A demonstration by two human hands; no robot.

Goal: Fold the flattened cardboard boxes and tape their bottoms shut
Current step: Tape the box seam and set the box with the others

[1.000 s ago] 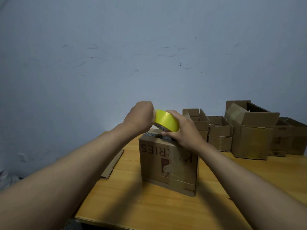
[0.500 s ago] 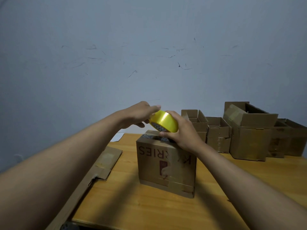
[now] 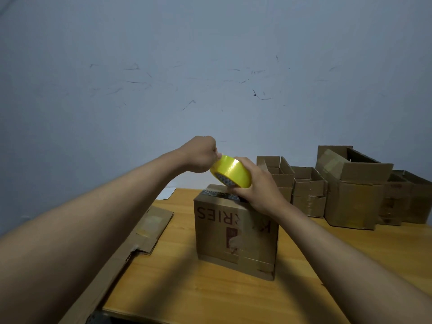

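Observation:
A folded cardboard box (image 3: 236,232) with upside-down red lettering stands on the wooden table (image 3: 210,298), its flaps closed on top. Just above its top, my right hand (image 3: 259,185) grips a yellow tape roll (image 3: 231,170), tilted on edge. My left hand (image 3: 201,154) is curled at the roll's far left rim, fingers pinched together at the tape there. The tape end itself is too small to make out. The box's top seam is mostly hidden behind my right hand and the roll.
A flattened cardboard box (image 3: 140,239) lies at the table's left edge, hanging over it. Several folded open boxes (image 3: 350,190) line the back right by the wall. A white sheet (image 3: 167,193) lies at the back left.
My left hand went from a fist at the roll to reaching fingers, and now is curled again at the roll's left rim. The roll stays above the box top. The view shifted slightly.

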